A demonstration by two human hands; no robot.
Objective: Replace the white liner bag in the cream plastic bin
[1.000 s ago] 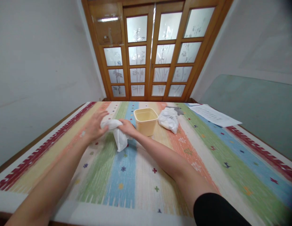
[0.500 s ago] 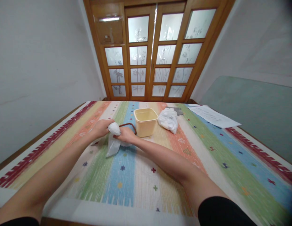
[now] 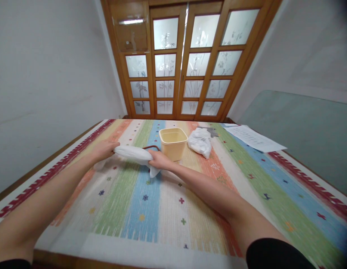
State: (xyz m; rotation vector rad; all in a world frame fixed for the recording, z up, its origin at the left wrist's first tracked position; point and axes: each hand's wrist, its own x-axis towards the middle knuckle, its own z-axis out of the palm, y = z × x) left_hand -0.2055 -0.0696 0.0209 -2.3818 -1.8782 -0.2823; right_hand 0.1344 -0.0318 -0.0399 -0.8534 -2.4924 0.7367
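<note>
A white plastic bag (image 3: 132,154) is stretched sideways between my two hands, just above the striped tablecloth. My left hand (image 3: 105,149) is closed on the bag's left end. My right hand (image 3: 158,160) grips its right end, and a loose flap hangs below that hand. Just behind my right hand is a brown bar-like handle (image 3: 151,147), beside a cream square bin (image 3: 173,147); what the handle joins is hidden. The bin stands upright with its mouth up.
Right of the bin lies another crumpled white plastic bag (image 3: 200,142), with a grey piece (image 3: 211,131) behind it. Printed paper sheets (image 3: 254,138) lie at the far right of the striped tablecloth (image 3: 145,209). Walls flank the table, and wooden glazed doors (image 3: 179,67) stand beyond.
My left hand has moved left and my right hand slightly right, drawing the bunched white bag out into a long stretch. The bin and the other bag stay in place.
</note>
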